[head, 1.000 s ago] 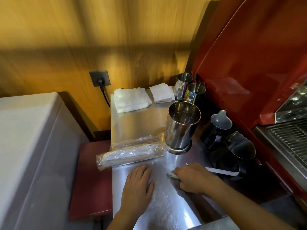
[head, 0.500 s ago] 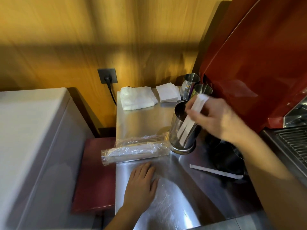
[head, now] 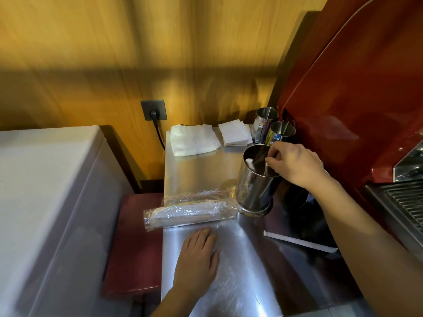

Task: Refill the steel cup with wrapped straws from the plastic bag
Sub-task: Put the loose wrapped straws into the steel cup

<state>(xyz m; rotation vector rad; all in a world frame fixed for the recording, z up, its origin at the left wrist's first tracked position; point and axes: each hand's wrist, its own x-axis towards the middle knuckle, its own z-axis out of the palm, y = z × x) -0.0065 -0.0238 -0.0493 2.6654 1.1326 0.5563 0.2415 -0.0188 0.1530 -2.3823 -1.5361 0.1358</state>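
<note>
The tall steel cup (head: 254,191) stands upright on the steel counter (head: 199,172). My right hand (head: 295,165) hovers over its right rim, fingertips pinched on the top of a wrapped straw (head: 266,167) that stands inside. Another white straw end (head: 249,162) leans against the cup's left inner wall. The clear plastic bag (head: 190,213) of wrapped straws lies on its side just left of the cup's base, its end hanging over the counter edge. My left hand (head: 196,257) rests flat, palm down, on the counter in front of the bag. One loose wrapped straw (head: 299,242) lies to the right.
Two small steel jugs (head: 274,129) stand behind the cup by the red machine (head: 354,88). Dark pitchers (head: 313,220) sit under my right forearm. A folded white cloth (head: 194,140) and napkins (head: 234,133) lie at the back. A white appliance (head: 45,202) is at left, beyond a gap.
My right hand picked straws up from the counter, carried them to the cup and lowered them inside. My left hand stayed flat on the counter.
</note>
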